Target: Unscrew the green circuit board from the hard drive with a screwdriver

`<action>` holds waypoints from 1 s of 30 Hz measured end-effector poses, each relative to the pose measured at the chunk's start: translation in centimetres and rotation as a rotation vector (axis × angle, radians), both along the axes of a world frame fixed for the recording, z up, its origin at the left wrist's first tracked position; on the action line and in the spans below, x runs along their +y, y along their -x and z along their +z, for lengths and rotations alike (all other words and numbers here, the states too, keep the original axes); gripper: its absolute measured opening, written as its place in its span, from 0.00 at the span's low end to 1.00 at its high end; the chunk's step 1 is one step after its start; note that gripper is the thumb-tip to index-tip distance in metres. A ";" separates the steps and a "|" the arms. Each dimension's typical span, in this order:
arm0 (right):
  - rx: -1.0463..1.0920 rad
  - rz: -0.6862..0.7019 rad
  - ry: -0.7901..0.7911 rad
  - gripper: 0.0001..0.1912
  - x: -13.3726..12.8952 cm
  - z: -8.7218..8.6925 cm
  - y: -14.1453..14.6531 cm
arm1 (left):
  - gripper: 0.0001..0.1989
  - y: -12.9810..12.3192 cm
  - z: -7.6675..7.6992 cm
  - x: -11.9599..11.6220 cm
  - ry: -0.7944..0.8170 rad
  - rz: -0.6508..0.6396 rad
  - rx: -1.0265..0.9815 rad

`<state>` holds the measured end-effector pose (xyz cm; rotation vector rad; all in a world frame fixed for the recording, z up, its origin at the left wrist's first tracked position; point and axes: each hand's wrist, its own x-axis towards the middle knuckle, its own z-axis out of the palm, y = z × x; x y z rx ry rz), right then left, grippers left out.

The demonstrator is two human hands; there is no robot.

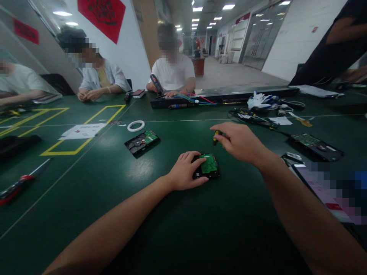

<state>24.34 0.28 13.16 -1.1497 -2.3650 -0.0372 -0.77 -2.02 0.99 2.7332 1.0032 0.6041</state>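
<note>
A hard drive (210, 165) with a green circuit board facing up lies on the dark green table (160, 233). My left hand (187, 170) rests on the drive's left side, thumb at its near edge and fingers over the board, holding it down. In my right hand (233, 141) is a small yellow and black screwdriver (216, 137), pinched between fingers and thumb. It stands upright, its thin shaft pointing down to the far edge of the drive. Where exactly the tip meets the drive is too small to tell.
Another drive (142, 142) and a white ring (135, 126) lie to the left, with a red-black screwdriver (18, 187) farther out. At right are a third drive (315, 147), cables and white gloves (262, 101). People sit across the table; one holds a power tool (156, 83).
</note>
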 end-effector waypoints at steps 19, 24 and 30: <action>0.097 0.018 0.001 0.14 -0.6 0.9 0.2 | 0.38 0.1 0.0 0.0 0.012 0.003 0.010; 0.075 0.012 0.000 0.09 -0.7 1.1 0.2 | 0.38 0.1 -0.1 0.1 0.020 -0.001 0.009; 0.052 -0.044 -0.022 0.05 -0.5 1.0 0.0 | 0.38 0.1 -0.1 0.1 0.011 0.004 0.003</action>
